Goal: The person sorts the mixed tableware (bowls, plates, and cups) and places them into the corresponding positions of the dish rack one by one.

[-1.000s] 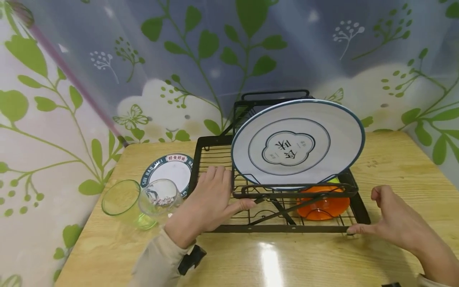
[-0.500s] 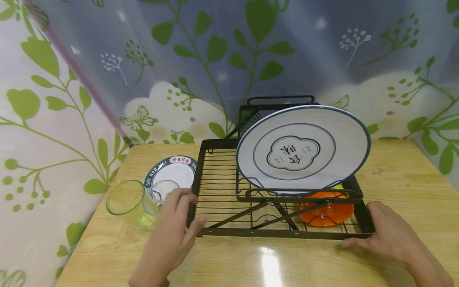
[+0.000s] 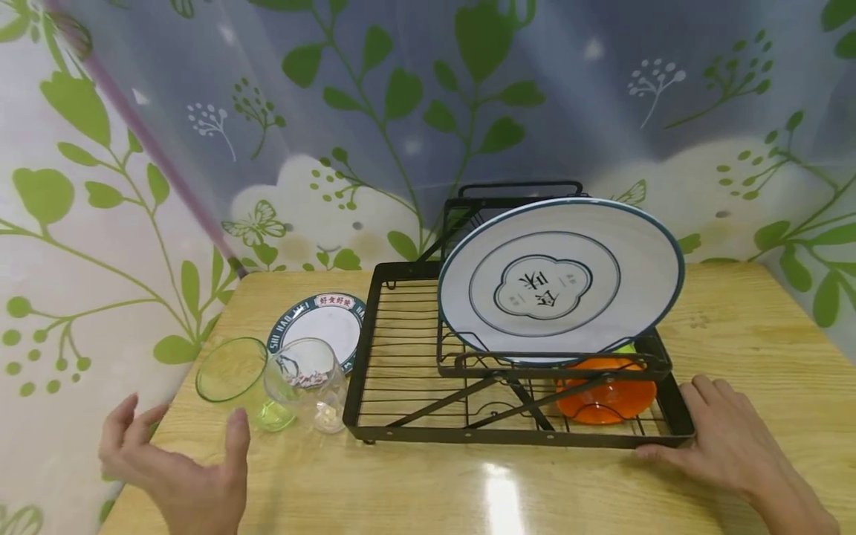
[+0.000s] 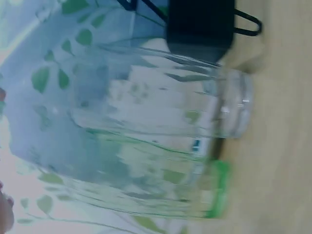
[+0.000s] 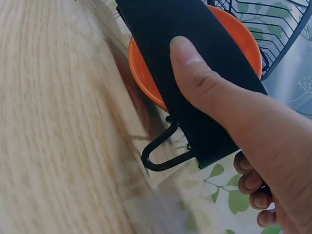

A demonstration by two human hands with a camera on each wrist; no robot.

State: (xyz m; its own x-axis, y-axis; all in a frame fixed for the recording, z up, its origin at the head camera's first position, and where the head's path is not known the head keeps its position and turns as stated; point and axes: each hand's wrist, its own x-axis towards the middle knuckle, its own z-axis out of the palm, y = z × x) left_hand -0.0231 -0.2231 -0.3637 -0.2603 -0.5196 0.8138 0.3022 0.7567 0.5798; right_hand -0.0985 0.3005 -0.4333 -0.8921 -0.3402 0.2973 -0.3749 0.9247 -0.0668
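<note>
My right hand (image 3: 729,438) grips the right front corner of a black two-tier dish rack (image 3: 455,437). In the right wrist view the thumb (image 5: 209,85) lies on the black end panel, with the fingers curled on its other side. A large white plate (image 3: 562,286) with a blue rim leans tilted on the upper tier. Under it, an orange bowl (image 3: 605,405) sits on the lower tier. At the lower left, my left hand (image 3: 187,479) is in the air, thumb and fingers spread, holding nothing. Closest to it stand a green-tinted glass (image 3: 227,383) and a clear glass (image 3: 304,386).
Behind the glasses a smaller plate (image 3: 331,325) with a dark teal, lettered rim lies on the wooden table (image 3: 575,490). Something yellow-green shows above the orange bowl, mostly hidden. A leaf-patterned curtain (image 3: 374,148) hangs behind the table and along its left side.
My left hand has let go of the rack and moved left, past the glasses, with its fingers spread. My right hand has closed around the rack's right corner.
</note>
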